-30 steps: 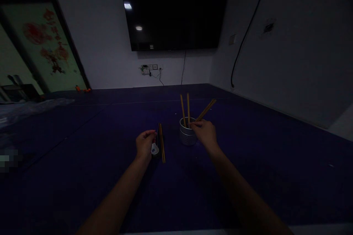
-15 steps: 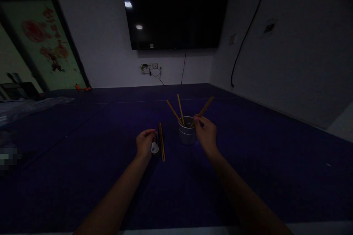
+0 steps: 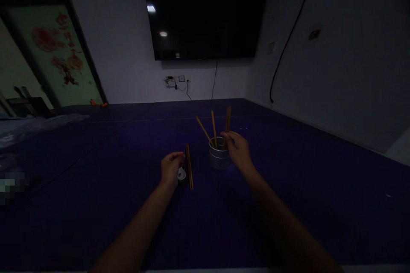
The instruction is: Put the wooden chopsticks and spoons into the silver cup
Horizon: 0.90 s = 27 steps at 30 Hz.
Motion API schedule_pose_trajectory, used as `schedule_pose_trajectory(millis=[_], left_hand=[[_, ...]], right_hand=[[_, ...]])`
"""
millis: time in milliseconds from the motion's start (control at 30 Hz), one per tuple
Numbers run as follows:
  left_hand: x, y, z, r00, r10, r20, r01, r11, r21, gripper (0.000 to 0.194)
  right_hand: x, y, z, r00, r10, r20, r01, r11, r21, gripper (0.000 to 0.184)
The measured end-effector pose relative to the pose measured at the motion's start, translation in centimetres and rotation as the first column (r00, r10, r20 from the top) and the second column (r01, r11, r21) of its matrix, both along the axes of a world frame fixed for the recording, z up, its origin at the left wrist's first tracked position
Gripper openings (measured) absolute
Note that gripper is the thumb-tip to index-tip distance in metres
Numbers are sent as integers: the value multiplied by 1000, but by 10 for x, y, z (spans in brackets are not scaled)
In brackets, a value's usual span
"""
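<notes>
My right hand (image 3: 238, 149) is closed round a pair of wooden chopsticks (image 3: 227, 120), whose lower ends reach into a grey metal cup (image 3: 219, 160). Two more chopsticks (image 3: 204, 130) lean apart inside that cup. To the left, the fingers of my left hand (image 3: 171, 168) pinch the handle of a white spoon (image 3: 181, 174) with a blue mark in its bowl. Dark utensils under and beside the spoon are too dim to make out. Between the spoon and the cup, a pair of chopsticks (image 3: 189, 167) lies side by side on the dark blue table.
The blue tabletop (image 3: 128, 213) runs back to the wall, below a dark television (image 3: 208, 15). Clear plastic wrapping (image 3: 41, 126) lies at the left, and a small orange object (image 3: 98, 103) at the far left edge. A black cable (image 3: 288, 42) hangs on the right wall.
The chopsticks in my right hand have swung from leaning right to nearly upright in the cup. My left hand stays at the spoon. The whole view has shifted slightly.
</notes>
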State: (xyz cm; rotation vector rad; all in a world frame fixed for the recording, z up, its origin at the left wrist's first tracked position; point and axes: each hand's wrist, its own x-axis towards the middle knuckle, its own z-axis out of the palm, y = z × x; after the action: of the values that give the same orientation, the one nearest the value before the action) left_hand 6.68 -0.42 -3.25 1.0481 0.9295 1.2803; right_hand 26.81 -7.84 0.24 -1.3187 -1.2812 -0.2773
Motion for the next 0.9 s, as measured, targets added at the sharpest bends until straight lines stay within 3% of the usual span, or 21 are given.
schedule_pose_trajectory(millis=[167, 433, 900], left_hand=[[0, 1, -1, 1000, -6, -5, 6, 1000, 3, 21], [0, 0, 0, 1000, -17, -27, 17, 1000, 5, 21], [-1, -3, 2, 999, -40, 11, 41, 999, -18, 20]], right_hand=[[3, 7, -2, 998, 64, 21, -63, 997, -54, 39], [5, 12, -9, 993, -2, 117, 16, 993, -117, 46], [0, 13, -16, 997, 72, 16, -69, 985, -156, 54]])
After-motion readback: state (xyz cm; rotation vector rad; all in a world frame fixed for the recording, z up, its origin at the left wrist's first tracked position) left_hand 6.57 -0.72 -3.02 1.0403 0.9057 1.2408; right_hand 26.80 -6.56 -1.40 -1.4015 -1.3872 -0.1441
